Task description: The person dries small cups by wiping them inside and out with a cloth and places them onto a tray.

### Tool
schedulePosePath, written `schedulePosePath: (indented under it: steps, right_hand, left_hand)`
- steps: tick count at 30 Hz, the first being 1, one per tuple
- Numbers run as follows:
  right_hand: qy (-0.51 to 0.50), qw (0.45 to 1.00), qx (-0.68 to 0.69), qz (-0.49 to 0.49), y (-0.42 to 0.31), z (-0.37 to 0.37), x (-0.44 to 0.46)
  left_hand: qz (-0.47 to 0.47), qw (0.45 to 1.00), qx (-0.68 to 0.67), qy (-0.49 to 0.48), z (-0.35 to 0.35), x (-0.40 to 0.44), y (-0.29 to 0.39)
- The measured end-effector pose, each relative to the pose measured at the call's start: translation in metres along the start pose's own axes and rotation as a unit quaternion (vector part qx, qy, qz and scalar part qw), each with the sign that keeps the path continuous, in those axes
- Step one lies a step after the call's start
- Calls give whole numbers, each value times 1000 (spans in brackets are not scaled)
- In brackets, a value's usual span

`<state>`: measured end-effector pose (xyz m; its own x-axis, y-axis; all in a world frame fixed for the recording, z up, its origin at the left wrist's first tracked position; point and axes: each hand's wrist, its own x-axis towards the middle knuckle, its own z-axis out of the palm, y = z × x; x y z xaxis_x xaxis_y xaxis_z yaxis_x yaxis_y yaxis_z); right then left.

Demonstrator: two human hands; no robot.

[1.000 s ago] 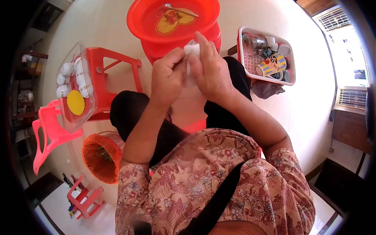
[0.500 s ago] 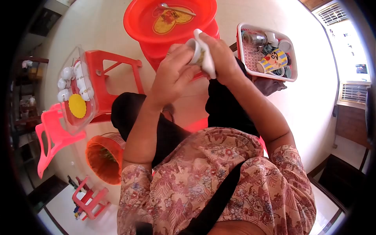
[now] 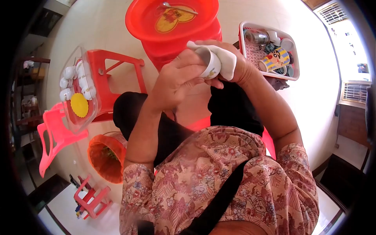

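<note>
Left hand (image 3: pixel 177 81) pinches one white cup (image 3: pixel 213 69) while the right hand (image 3: pixel 243 67) presses one white cloth (image 3: pixel 228 63) to its side; one spoon (image 3: pixel 180 8) lies in one red basin (image 3: pixel 133 25).

No lettering is legible: the yellow print (image 3: pixel 174 18) in the red basin (image 3: pixel 141 24) and the small mark (image 3: pixel 212 74) on the white cup (image 3: pixel 214 65) are too small to read.

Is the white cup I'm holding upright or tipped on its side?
Tipped: the white cup has its mouth turned sideways toward the left hand, while the white cloth lies against its outside.
</note>
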<state>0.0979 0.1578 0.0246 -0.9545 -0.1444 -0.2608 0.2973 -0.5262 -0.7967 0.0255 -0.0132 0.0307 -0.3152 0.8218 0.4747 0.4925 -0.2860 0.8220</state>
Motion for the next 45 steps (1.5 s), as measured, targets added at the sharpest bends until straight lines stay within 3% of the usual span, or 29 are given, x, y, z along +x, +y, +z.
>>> schedulePosePath:
  steps: [2,3,6,7,10,14,17,18,19,20,21,25,28,29,32,34,37,42,43,45]
  right_hand:
    - [-105,983,148,38,5,-6,1]
    - [-77,986,145,36,8,-9,1]
    - [-114,958,260,40,20,-16,4]
    - [-159,959,232,31,23,-17,9]
    - [-106,908,405,-11,23,-14,3]
    - [-177,930,321,-5,16,-21,4]
    - [-53,977,182,-98,15,-18,1]
    - [51,982,28,-178,17,-12,6]
    - [153,947,-128,-252,20,-4,14]
    - [249,872,-279,-316,19,4,18]
    - [289,861,-283,-310,16,14,10]
    - [335,848,-313,-266,13,37,-2]
    - [324,664,-535,-410,33,44,-3]
    - [334,649,-532,-429,35,45,0]
    - [319,719,-468,-403,35,34,8]
    - [229,816,-457,-272,17,25,6]
    - [86,904,-384,-165,-13,18,-5]
    - [10,937,-326,-127,-19,4,-5]
    - [68,873,-432,-214,-14,3,-3]
    - [177,682,-604,-372,4,2,6]
  left_hand:
    - [-3,999,-52,7,4,0,2]
    - [-2,998,-64,12,4,0,1]
    - [1,998,-66,14,-1,1,-4]
    - [2,998,-60,12,-3,1,-5]
    - [-9,992,-124,18,-7,1,0]
    - [-68,953,-282,87,3,1,5]
    - [-129,947,-279,95,2,-2,-4]
    - [-142,952,-259,85,0,-4,-12]
    - [-154,956,-240,73,-2,-7,-17]
    - [-149,955,-238,92,0,-8,-17]
    - [-143,955,-238,109,5,-7,-17]
    - [-170,960,-190,115,9,-4,-17]
    - [-147,961,-178,154,17,0,-14]
    - [-143,962,-174,156,18,0,-13]
    - [-99,980,-66,160,18,1,-11]
    - [-57,992,28,110,10,-3,-14]
    - [17,995,81,53,3,-3,-10]
    - [55,996,53,38,8,2,-10]
    - [42,997,38,54,8,1,-15]
    - [-2,997,11,78,8,0,-18]
